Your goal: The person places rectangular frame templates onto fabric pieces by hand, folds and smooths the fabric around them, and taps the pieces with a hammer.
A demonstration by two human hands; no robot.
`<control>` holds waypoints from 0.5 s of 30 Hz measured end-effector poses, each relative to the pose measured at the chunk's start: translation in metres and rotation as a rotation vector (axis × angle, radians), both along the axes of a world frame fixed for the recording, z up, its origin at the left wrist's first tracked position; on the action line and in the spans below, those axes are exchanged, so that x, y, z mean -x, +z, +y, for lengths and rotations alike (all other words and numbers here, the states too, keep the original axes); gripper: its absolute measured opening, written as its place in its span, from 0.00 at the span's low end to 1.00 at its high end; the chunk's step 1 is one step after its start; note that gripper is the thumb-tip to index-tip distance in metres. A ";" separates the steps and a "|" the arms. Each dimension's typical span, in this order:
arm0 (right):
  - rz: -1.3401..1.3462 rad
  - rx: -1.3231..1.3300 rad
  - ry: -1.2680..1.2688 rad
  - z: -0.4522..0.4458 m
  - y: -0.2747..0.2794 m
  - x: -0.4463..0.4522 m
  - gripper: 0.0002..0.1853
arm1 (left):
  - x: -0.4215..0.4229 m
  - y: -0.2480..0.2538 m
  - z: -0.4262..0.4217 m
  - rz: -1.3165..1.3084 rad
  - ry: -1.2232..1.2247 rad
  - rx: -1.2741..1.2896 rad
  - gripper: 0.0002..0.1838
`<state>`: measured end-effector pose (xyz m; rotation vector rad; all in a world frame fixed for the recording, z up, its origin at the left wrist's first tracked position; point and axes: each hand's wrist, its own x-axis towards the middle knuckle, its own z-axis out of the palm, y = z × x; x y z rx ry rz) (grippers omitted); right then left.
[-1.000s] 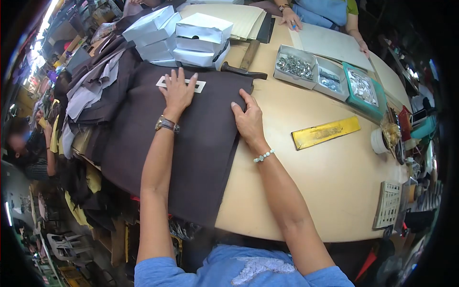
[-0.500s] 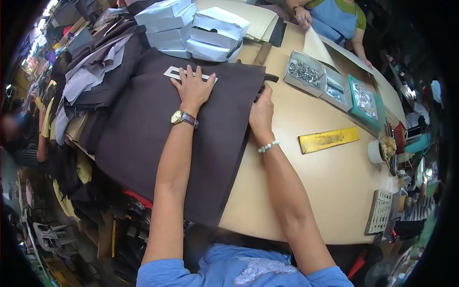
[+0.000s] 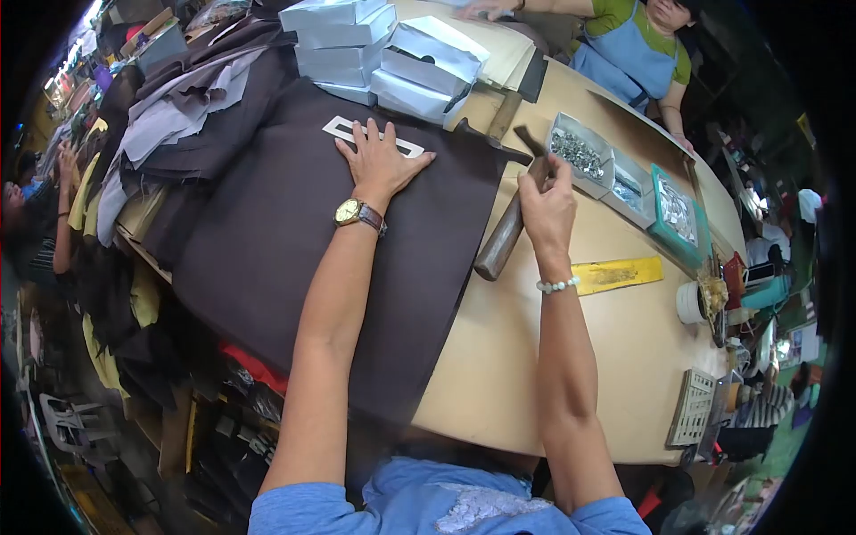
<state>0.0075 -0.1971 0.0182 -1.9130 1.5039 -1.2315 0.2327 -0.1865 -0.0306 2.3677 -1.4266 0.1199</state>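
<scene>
My left hand (image 3: 379, 169) lies with fingers spread over a white slotted plate (image 3: 408, 148), pressing it flat on dark brown sheet material (image 3: 294, 196). The plate's middle is hidden under the fingers. Over the bare tabletop beside the sheet's right edge, my right hand (image 3: 548, 205) grips a hammer (image 3: 504, 239). Its thick wooden handle slants down to the left, and the dark metal head is partly covered by my fingers. Another hammer (image 3: 506, 116), with a wooden handle and dark head, lies near the sheet's far right corner.
Stacked white boxes (image 3: 343, 53) stand behind the sheet. Small metal parts fill an open box (image 3: 580, 153) and a teal tray (image 3: 675, 205) at right. A yellow bar (image 3: 620, 275) lies nearby. Folded dark material is heaped at left. A person (image 3: 629, 53) works across the table (image 3: 499, 383).
My right hand has left the sheet's edge, moved right and now holds up a hammer. My left hand stays on the plate. The person opposite has reached across to the left.
</scene>
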 end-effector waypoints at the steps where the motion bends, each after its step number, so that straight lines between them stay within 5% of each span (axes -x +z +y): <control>1: -0.071 0.093 0.021 0.005 0.009 0.001 0.27 | 0.000 0.000 0.000 -0.002 -0.003 0.011 0.52; 4: -0.048 0.272 0.158 0.040 0.041 -0.024 0.21 | 0.002 0.003 0.002 0.015 -0.006 0.012 0.50; 8: 0.051 0.129 0.348 0.067 0.034 -0.062 0.19 | -0.006 0.001 0.000 0.033 -0.046 -0.062 0.49; 9: 0.085 0.116 0.347 0.067 0.026 -0.069 0.19 | -0.007 -0.007 -0.002 0.091 -0.061 0.085 0.46; 15: 0.272 -0.015 0.130 0.044 -0.004 -0.069 0.23 | -0.007 -0.008 -0.005 0.037 -0.030 0.054 0.36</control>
